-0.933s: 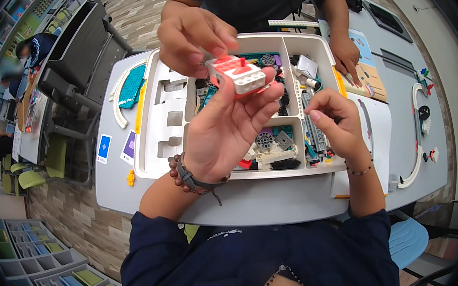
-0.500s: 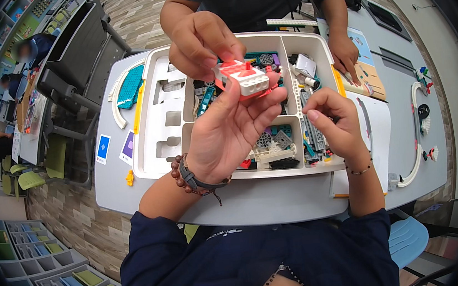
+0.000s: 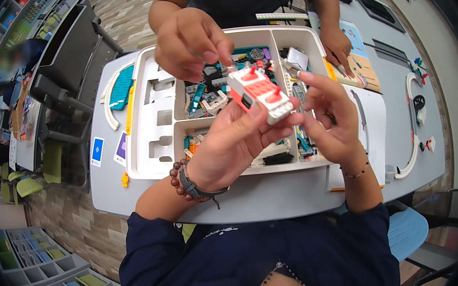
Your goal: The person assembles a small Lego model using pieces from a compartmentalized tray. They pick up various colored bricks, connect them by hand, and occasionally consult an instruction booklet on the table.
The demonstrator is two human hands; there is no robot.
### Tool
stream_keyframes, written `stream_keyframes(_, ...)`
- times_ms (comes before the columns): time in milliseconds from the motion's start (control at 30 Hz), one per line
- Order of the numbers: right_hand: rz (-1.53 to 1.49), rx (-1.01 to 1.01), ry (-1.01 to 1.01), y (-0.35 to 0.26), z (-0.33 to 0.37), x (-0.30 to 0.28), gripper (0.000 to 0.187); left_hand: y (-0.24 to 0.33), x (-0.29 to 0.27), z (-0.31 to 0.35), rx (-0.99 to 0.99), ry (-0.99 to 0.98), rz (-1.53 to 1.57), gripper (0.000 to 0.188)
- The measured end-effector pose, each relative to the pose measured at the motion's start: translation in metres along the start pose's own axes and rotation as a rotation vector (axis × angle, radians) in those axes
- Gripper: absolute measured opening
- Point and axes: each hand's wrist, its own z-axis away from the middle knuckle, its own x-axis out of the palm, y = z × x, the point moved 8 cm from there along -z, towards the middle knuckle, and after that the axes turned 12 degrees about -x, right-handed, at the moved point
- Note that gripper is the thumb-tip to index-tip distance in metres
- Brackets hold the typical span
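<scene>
Pinching a red-and-white block [image 3: 261, 95] in its fingers, the left hand [image 3: 228, 137] hovers over the tray [image 3: 143, 121]; the right hand [image 3: 335, 120], thumb and forefinger spread, is alongside.

Four hands are in view: the person's left hand [image 3: 244, 128] and right hand [image 3: 329, 118], plus two co-worker's hands [image 3: 190, 42]. One red-and-white block [image 3: 259, 92] carries two red pegs [image 3: 275, 95]. One white tray [image 3: 155, 161] holds loose bricks [image 3: 214, 99], too jumbled to count. Toward the left lie two cards, one blue card [image 3: 97, 151] and one purple card [image 3: 121, 148], and one small yellow figure [image 3: 125, 179]. One light-blue chair [image 3: 409, 234] stands near right.
</scene>
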Motion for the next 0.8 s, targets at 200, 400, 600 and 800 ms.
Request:
stream_keyframes(200, 0.172, -0.255, -0.079, -0.022, -0.006, 0.007, 0.049, -0.008, 0.008, 0.001, -0.035, -0.032, -0.027, 0.043)
stream_keyframes(400, 0.15, -0.21, -0.087, -0.02, -0.006, 0.005, 0.046, -0.007, 0.01, 0.001, -0.045, -0.018, -0.049, 0.047)
stream_keyframes(600, 0.149, -0.199, -0.07, -0.018, -0.005, 0.006, 0.043, -0.008, 0.006, 0.0, -0.062, 0.012, -0.062, 0.055)
stream_keyframes(800, 0.161, -0.098, -0.071, -0.013, -0.008, 0.007, 0.043, 0.0, 0.005, 0.001, -0.03, 0.027, -0.054, 0.052)
